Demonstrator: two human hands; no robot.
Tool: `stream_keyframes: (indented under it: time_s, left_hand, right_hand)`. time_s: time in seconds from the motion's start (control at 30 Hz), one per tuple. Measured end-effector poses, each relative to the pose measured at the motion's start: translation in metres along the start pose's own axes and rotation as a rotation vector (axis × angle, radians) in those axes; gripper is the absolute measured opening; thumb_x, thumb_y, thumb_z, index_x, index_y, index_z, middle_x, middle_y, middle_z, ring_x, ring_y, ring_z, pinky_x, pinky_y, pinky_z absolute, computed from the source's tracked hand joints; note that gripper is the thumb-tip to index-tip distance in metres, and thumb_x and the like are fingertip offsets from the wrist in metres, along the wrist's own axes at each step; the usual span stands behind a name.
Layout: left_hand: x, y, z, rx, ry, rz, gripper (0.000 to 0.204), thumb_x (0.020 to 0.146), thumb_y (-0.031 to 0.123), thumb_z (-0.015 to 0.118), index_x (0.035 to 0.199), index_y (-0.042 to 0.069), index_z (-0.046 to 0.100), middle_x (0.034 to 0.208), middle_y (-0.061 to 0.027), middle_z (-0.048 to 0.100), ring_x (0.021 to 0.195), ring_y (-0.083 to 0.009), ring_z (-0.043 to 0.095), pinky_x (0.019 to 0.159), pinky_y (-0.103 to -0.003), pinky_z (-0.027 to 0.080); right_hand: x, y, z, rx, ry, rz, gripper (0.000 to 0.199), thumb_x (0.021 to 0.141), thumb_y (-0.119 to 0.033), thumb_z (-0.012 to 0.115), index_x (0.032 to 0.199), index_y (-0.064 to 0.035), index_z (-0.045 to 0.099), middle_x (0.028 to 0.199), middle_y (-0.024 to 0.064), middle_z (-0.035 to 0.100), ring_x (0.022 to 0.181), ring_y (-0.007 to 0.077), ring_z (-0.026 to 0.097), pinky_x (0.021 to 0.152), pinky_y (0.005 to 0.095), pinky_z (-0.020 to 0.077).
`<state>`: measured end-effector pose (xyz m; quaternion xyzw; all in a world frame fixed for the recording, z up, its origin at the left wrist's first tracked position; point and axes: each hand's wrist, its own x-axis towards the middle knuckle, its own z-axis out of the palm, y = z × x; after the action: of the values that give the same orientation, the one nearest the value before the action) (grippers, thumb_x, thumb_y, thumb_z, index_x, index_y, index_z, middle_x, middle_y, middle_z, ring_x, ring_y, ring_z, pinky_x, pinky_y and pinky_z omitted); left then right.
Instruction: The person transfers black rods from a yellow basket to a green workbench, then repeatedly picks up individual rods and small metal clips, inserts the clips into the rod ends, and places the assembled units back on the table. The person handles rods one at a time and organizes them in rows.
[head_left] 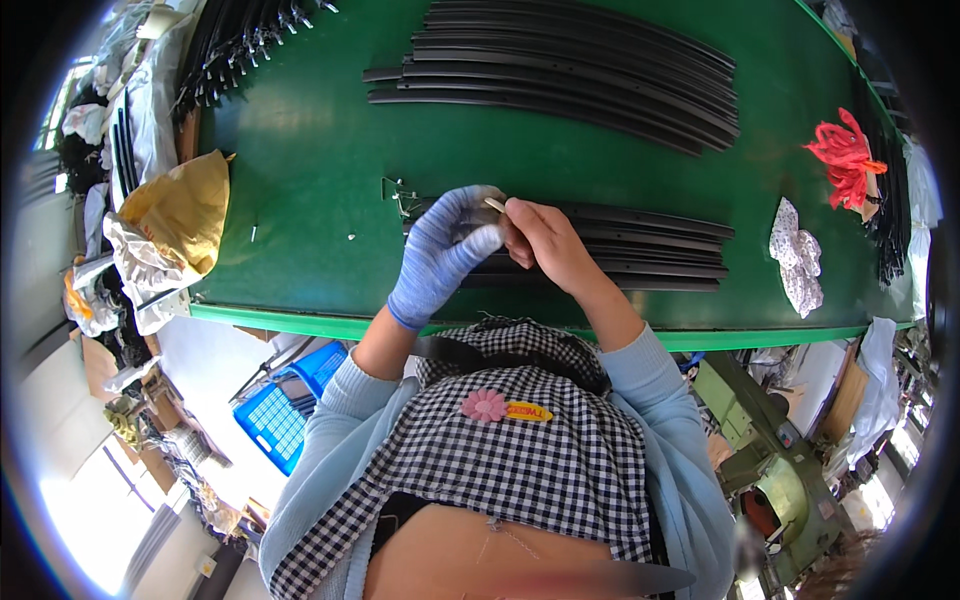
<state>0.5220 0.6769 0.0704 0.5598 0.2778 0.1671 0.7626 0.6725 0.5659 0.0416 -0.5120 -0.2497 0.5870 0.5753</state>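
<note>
Over the near row of dark strips [650, 250], my two hands meet. My left hand [435, 255], in a blue knitted glove, is curled with thumb and fingers bent inward; what lies inside its grip is blurred. My bare right hand [550, 240] pinches a small, pale, metallic-looking piece [494, 205] between thumb and finger, its end touching the gloved fingertips. Part of this piece is hidden by the fingers. Just left of the glove, several thin metal pins or wires [400, 195] lie near the strip ends.
A second stack of dark strips [560, 75] lies farther back on the green table [300, 180]. At left is a yellow-lined sack [190, 225]; a small pin [253, 234] lies nearby. To the right are a patterned cloth [795, 260] and red cloth strips [848, 160]. A blue crate [270, 425] stands below.
</note>
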Motion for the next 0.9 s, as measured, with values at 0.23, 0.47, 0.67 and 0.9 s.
stream_keyframes:
  time_s: [0.23,0.47,0.67,0.9]
  left_hand:
    - [0.108,-0.02,-0.119,0.063,0.502,0.034,0.043,0.096,0.037,0.068,0.123,0.004,0.064,0.117,-0.0079,0.068,0.103,-0.0143,0.062,0.084,-0.03,0.056]
    - [0.133,-0.055,-0.2,-0.274,0.25,-0.045,0.047,0.1,0.033,0.062,0.133,0.002,0.054,0.115,-0.0056,0.063,0.099,-0.0203,0.063,0.085,-0.035,0.057]
    - [0.014,-0.009,-0.124,-0.315,0.038,-0.093,0.059,0.096,0.041,0.064,0.134,-0.003,0.052,0.12,-0.0128,0.064,0.091,-0.019,0.068,0.081,-0.036,0.061]
    - [-0.03,0.004,-0.077,-0.255,0.062,0.046,0.044,0.094,0.029,0.068,0.12,-0.005,0.063,0.112,-0.0237,0.068,0.079,-0.0212,0.072,0.074,-0.034,0.062]
  right_hand:
    - [0.013,0.005,-0.016,0.069,0.364,0.078,0.034,0.105,-0.034,0.05,0.113,-0.0046,0.065,0.079,-0.0021,0.058,0.065,0.0047,0.054,0.057,0.0205,0.0465]
    - [0.014,0.01,-0.08,0.573,0.809,0.065,0.044,0.102,-0.033,0.057,0.136,-0.006,0.049,0.118,0.0093,0.059,0.113,0.0235,0.059,0.099,0.0469,0.0512]
    - [0.007,0.013,-0.13,0.979,0.798,-0.282,0.042,0.107,-0.045,0.038,0.125,-0.0081,0.048,0.117,0.0109,0.058,0.113,0.0271,0.058,0.108,0.048,0.0448]
    - [-0.052,-0.091,-0.116,0.516,0.57,-0.592,0.048,0.107,-0.05,0.036,0.126,-0.0093,0.052,0.08,0.0017,0.051,0.066,0.0135,0.046,0.065,0.0293,0.0426]
